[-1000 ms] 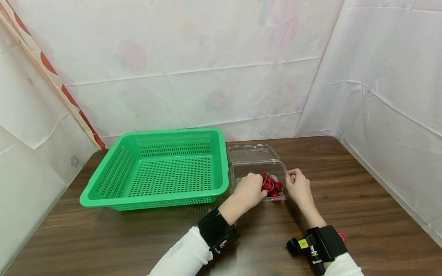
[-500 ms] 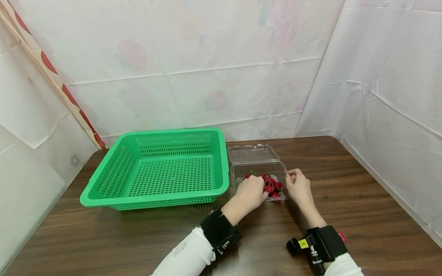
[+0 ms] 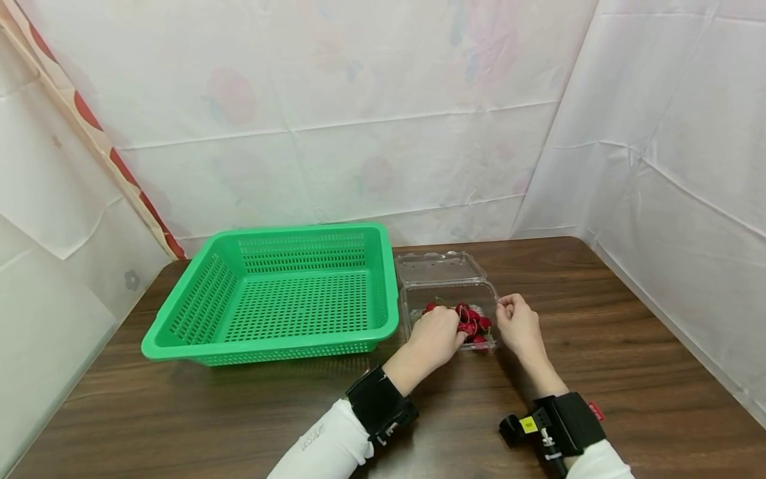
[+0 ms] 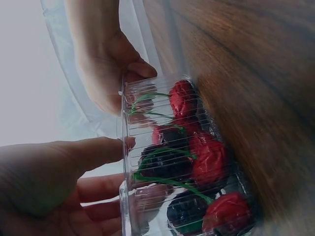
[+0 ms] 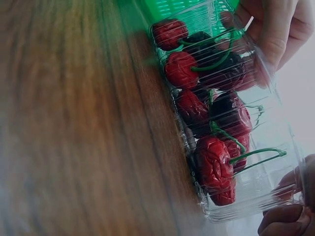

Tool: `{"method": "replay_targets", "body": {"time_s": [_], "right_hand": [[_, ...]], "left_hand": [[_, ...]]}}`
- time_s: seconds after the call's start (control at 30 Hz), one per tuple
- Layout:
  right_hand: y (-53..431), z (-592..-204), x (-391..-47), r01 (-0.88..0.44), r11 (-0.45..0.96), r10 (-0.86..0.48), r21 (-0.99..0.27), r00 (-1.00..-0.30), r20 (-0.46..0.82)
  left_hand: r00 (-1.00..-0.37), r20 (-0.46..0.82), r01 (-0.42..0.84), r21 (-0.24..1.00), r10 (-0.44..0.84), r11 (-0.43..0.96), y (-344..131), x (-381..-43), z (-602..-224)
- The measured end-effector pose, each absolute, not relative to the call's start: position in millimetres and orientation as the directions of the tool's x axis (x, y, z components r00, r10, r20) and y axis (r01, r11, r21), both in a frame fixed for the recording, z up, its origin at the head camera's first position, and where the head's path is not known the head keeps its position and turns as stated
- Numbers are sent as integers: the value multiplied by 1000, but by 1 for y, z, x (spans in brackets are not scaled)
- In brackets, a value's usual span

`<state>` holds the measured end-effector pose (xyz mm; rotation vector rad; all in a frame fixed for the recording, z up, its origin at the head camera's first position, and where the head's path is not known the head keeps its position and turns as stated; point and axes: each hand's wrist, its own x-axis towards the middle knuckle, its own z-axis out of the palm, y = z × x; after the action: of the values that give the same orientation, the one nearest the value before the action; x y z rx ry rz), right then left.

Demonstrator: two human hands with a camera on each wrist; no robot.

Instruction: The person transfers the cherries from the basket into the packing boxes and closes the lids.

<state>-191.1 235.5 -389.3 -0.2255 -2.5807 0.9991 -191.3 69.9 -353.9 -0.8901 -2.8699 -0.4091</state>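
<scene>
A hinged clear plastic fruit box (image 3: 417,293) lies with its lid (image 3: 439,267) folded back, away from the person. Red and dark cherries (image 3: 469,319) with green stems lie inside, mostly toward the right side. My left hand (image 3: 437,330) reaches over the near rim into the box. In the left wrist view, the left thumb (image 4: 101,150) is apart from the fingers, whose tips reach behind the clear wall close to a dark cherry (image 4: 165,162). My right hand (image 3: 519,322) pinches the box's right edge. Its fingertips (image 5: 283,216) show at the box corner in the right wrist view.
A large green plastic basket (image 3: 269,342) with slotted walls stands left of the box, close to it. Both rest on a dark wooden table (image 3: 239,412). Pale printed sheets (image 3: 335,133) hang around the back and sides.
Over the past second my left hand has shifted slightly right and toward the person, uncovering red cherries at the box's left. My right hand keeps its grip on the box edge.
</scene>
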Motion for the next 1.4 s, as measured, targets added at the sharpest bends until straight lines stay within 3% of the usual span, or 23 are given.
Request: {"method": "replay_targets", "body": {"time_s": [0.47,0.77,1.07,1.4], "right_hand": [[243,-386,-182,-3,765,198,-644,-950,240],[255,-384,-166,-33,804,146,-593,-957,251],[264,-384,-154,-58,825,119,-562,-955,273],[270,-384,-144,-59,833,120,-550,-951,284]], "left_hand": [[-759,443,626,294,477,722,66,-184,-353],[-786,491,590,413,377,694,64,-189,-359],[-906,350,420,677,237,604,65,-204,-372],[-995,54,86,905,88,416,62,-218,-385]]}}
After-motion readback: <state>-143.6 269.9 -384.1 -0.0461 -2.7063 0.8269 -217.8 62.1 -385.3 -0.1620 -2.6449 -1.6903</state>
